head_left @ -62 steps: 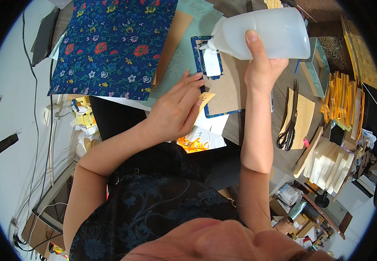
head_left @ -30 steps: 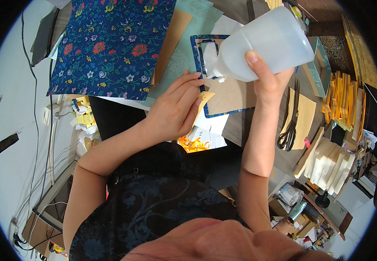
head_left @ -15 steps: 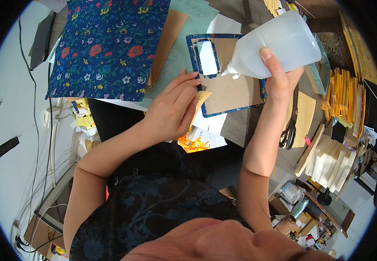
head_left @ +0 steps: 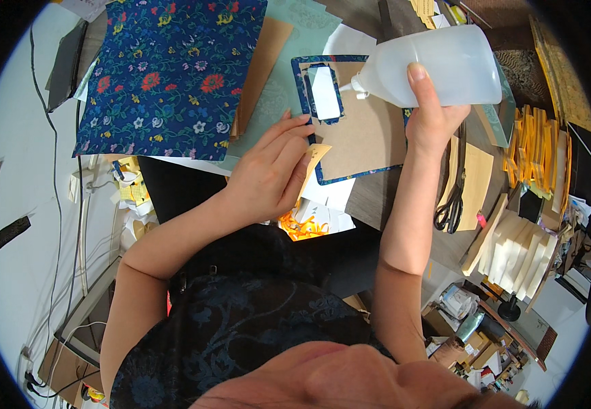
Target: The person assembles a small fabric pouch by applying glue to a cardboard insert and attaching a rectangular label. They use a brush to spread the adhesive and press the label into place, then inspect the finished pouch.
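Right hand (head_left: 431,112) grips tilted glue bottle (head_left: 438,65), nozzle over brown board (head_left: 367,140) | left hand (head_left: 268,174) pinches paper slip (head_left: 317,155), fingers steadying board's blue-fabric edge, mid-bench.

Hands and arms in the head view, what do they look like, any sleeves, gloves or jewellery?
Both hands are bare: no gloves, and no rings or watch that show on the left hand or the right hand. The forearms are uncovered up to the elbows. The person wears a dark navy garment with a tone-on-tone floral pattern; its sleeves, if any, end above the elbows.
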`<action>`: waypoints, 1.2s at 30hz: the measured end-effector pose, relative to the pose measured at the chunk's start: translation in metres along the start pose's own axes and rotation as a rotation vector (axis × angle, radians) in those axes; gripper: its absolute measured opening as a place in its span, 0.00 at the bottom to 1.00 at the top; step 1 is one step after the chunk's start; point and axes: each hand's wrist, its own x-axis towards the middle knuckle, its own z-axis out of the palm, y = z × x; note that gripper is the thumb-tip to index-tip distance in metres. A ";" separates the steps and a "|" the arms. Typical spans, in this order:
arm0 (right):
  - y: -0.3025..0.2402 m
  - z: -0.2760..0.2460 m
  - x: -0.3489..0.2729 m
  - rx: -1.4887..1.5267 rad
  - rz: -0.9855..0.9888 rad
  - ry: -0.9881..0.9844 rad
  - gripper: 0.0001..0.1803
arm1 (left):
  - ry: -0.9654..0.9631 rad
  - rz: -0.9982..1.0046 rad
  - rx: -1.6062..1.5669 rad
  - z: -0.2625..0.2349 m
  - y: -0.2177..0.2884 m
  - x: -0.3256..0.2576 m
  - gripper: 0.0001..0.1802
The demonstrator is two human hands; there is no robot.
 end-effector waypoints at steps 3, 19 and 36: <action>0.002 0.010 0.000 -0.006 -0.035 0.057 0.22 | 0.005 0.011 0.026 0.000 0.000 -0.002 0.05; -0.008 0.020 0.014 0.805 0.387 0.306 0.26 | 0.002 -0.031 -0.018 -0.001 0.006 -0.001 0.09; 0.032 -0.111 0.026 1.208 0.762 0.417 0.38 | 0.415 -0.352 -0.460 -0.108 0.020 0.047 0.05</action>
